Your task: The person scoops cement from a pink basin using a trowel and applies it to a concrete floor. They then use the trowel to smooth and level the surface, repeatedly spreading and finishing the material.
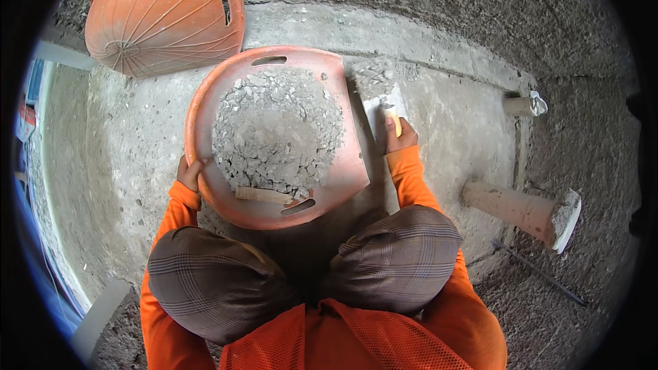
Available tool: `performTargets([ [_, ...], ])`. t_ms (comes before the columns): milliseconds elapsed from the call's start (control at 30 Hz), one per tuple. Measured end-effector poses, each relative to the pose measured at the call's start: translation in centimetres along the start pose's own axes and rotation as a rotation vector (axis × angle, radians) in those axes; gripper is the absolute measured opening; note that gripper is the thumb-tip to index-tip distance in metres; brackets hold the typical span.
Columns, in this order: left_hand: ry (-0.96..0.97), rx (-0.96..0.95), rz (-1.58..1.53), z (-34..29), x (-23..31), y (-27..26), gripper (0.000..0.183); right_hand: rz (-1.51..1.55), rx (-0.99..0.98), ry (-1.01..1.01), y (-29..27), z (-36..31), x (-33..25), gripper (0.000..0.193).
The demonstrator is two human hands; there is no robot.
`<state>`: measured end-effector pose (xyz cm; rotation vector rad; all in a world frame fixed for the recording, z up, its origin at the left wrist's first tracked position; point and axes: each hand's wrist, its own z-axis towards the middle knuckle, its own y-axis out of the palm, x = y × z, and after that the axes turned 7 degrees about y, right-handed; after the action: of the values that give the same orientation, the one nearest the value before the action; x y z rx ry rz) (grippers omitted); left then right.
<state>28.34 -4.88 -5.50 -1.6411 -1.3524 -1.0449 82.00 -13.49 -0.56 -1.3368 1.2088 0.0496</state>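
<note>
An orange scoop-shaped basin [346,75] rests on the concrete floor before my knees, its straight edge toward the right. Grey rubble and cement dust [274,130] fill its middle, and a short strip of wood [264,195] lies near its close handle slot. With fingers curled over the curved left rim, my left hand [190,173] grips the basin. Just right of the straight edge, my right hand [403,137] is closed round the yellow handle of a trowel [392,118]. Its pale blade is low at the floor, against a small heap of grey debris [373,77].
A second orange basin [168,14] leans underside-out by the rough wall at the far left. Two pipe stubs, a thick one [510,209] and a thinner one [519,105], jut out at right. A dark rod [541,274] lies below them. Blue sheeting [41,260] hangs at the left edge.
</note>
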Motion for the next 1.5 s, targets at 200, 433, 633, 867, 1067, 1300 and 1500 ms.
performTargets([
  [200, -0.005, -0.024, 0.019, 0.1, -0.3, -0.3, 0.040, -0.273, -0.258, -0.580, 1.0, -6.9, -4.9, 0.038],
  [433, 0.060, -0.021, 0.053, 0.3, -0.8, -0.6, 0.040, 0.213, 0.035, 0.320, -2.6, -2.6, 4.0, 0.059],
  [633, -0.009, -0.041, 0.020, 0.4, -1.2, -1.0, 0.039, 0.125, 0.019, 0.473, -1.3, -4.9, 14.5, 0.064],
  [867, 0.021, -0.042, 0.032, 0.6, -1.6, -1.1, 0.039, 0.051, 0.003, 0.495, 4.8, 8.2, 6.8, 0.088],
  [1067, 0.021, -0.008, 0.041, 0.5, -1.1, -0.4, 0.038, 0.114, 0.020, 0.376, 6.7, 11.9, 5.1, 0.082],
  [1300, 0.020, -0.030, 0.057, -0.4, 0.4, 0.0, 0.036, 0.226, 0.031, 0.300, 4.8, 8.0, 5.6, 0.069],
  [1500, 0.016, -0.024, -0.012, 0.1, 0.0, 0.1, 0.038, -0.106, -0.071, -0.180, 1.4, -3.1, -1.7, 0.048],
])
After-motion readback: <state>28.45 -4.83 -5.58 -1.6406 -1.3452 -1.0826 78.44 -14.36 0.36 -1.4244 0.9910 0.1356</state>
